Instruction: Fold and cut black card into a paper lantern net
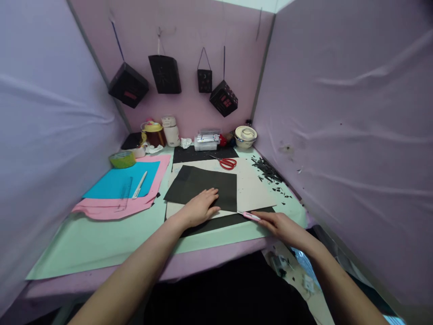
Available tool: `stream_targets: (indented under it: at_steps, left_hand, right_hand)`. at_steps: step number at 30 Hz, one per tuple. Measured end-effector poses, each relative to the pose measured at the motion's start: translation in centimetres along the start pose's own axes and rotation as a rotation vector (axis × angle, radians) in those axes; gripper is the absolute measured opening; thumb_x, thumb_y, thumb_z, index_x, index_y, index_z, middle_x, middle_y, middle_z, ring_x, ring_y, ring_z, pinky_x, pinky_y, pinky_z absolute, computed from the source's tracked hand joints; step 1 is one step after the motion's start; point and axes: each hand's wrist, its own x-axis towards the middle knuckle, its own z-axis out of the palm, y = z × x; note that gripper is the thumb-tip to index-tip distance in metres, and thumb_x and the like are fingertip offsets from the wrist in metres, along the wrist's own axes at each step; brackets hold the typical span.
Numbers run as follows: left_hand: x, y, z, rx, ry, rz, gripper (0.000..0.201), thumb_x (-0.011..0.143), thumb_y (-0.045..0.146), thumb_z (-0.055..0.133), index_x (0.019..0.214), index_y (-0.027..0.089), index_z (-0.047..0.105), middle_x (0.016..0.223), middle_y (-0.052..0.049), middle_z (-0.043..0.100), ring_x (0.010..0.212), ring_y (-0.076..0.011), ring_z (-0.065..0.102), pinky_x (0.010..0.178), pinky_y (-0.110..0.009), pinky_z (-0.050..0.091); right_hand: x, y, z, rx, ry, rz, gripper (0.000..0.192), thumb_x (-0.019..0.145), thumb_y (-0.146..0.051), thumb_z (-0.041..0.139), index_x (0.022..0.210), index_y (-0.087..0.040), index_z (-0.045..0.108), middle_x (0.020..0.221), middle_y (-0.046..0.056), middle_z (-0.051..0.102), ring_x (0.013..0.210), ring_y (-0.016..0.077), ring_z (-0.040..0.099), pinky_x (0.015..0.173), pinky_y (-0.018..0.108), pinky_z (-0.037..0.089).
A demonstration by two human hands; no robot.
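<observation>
A sheet of black paper (206, 183) lies on a pale board (255, 192) in the middle of the table. My left hand (200, 208) rests flat on the sheet, fingers stretched out, pressing near its front edge. In my right hand (275, 223) is a pink utility knife (251, 216), its blade tip at the sheet's front right corner. Under the board, more black paper (216, 223) shows along the front. Red-handled scissors (228, 163) lie just behind the sheet.
Black scraps (267, 170) are piled on the right. On the left, blue paper (111, 183) and pink paper (111, 210) carry a clear ruler (126, 192) and a white knife-like tool (140, 184). Green tape (122, 159), a white bottle (171, 132) and a lidded bowl (245, 136) stand behind.
</observation>
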Motion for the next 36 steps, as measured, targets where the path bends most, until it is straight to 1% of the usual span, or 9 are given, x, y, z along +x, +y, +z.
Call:
stream_targets:
  at_steps: [2,4,7,12,16,20,28,33,36]
  left_hand:
    - [-0.2,0.2,0.0,0.013,-0.041,0.031,0.057,0.094,0.053,0.038,0.143,0.024,0.037,0.153,-0.008,0.028,0.142,-0.0228,0.022,0.115,-0.041,0.018]
    - [-0.3,0.3,-0.1,0.039,-0.079,0.079,0.060,0.092,0.060,0.037,0.145,0.034,0.030,0.156,-0.004,0.020,0.144,-0.0247,0.015,0.115,-0.047,0.011]
    - [-0.3,0.4,-0.2,0.063,-0.108,0.118,0.065,0.087,0.068,0.038,0.145,0.040,0.026,0.157,-0.003,0.015,0.144,-0.0274,0.010,0.113,-0.054,0.006]
    - [-0.2,0.3,-0.2,0.071,-0.132,0.122,0.073,0.082,0.073,0.039,0.146,0.040,0.024,0.157,-0.005,0.014,0.144,-0.0294,0.008,0.111,-0.056,0.007]
    - [-0.1,0.3,-0.1,0.072,-0.141,0.120,0.078,0.080,0.076,0.039,0.146,0.038,0.024,0.157,-0.006,0.012,0.144,-0.0300,0.008,0.112,-0.056,0.005]
    - [-0.1,0.3,0.0,0.062,-0.139,0.114,0.080,0.079,0.077,0.039,0.146,0.037,0.025,0.157,-0.007,0.012,0.144,-0.0305,0.009,0.112,-0.055,0.005]
    - [-0.2,0.2,0.0,0.068,-0.133,0.125,0.083,0.077,0.080,0.036,0.147,0.036,0.025,0.157,-0.008,0.013,0.144,-0.0317,0.010,0.111,-0.056,0.006]
    - [-0.2,0.2,0.0,0.083,-0.131,0.126,0.083,0.077,0.080,0.035,0.147,0.036,0.025,0.157,-0.008,0.013,0.144,-0.0322,0.010,0.111,-0.056,0.006]
    - [-0.2,0.3,-0.1,0.085,-0.130,0.128,0.083,0.078,0.080,0.035,0.147,0.036,0.025,0.157,-0.008,0.013,0.144,-0.0319,0.010,0.111,-0.056,0.007]
  right_hand:
    - [0.0,0.1,0.0,-0.024,-0.009,-0.007,0.037,0.095,-0.040,0.041,0.129,-0.036,0.055,0.125,-0.002,0.063,0.107,0.0237,0.063,0.089,0.033,0.049]
    - [0.0,0.3,0.0,-0.036,-0.025,-0.029,0.038,0.095,-0.038,0.041,0.132,-0.037,0.052,0.128,-0.003,0.061,0.110,0.0235,0.062,0.090,0.032,0.049]
    - [0.2,0.5,-0.1,-0.056,-0.046,-0.039,0.039,0.096,-0.037,0.040,0.133,-0.038,0.050,0.130,-0.004,0.058,0.114,0.0228,0.060,0.092,0.032,0.049]
    - [0.4,0.7,0.3,-0.096,-0.047,-0.024,0.043,0.095,-0.037,0.042,0.138,-0.035,0.045,0.134,0.000,0.055,0.117,0.0241,0.057,0.097,0.036,0.046]
    - [0.7,0.0,0.5,-0.036,-0.057,-0.053,0.039,0.097,-0.040,0.038,0.134,-0.039,0.049,0.136,-0.005,0.053,0.123,0.0209,0.053,0.102,0.034,0.043]
    - [0.7,-0.6,0.5,-0.033,-0.059,-0.042,0.037,0.097,-0.042,0.038,0.132,-0.039,0.052,0.134,-0.006,0.055,0.122,0.0209,0.054,0.102,0.034,0.043]
    - [0.3,-1.6,-0.1,-0.034,-0.106,-0.008,0.040,0.096,-0.047,0.038,0.133,-0.040,0.050,0.133,-0.007,0.055,0.121,0.0225,0.054,0.102,0.035,0.042]
    - [0.4,-2.0,0.7,-0.049,-0.082,0.001,0.042,0.097,-0.046,0.035,0.136,-0.039,0.045,0.135,-0.006,0.054,0.120,0.0215,0.055,0.102,0.034,0.041]
    - [0.2,-2.4,1.2,-0.060,-0.073,0.034,0.042,0.097,-0.047,0.033,0.136,-0.037,0.047,0.131,-0.003,0.058,0.115,0.0222,0.059,0.099,0.035,0.043]
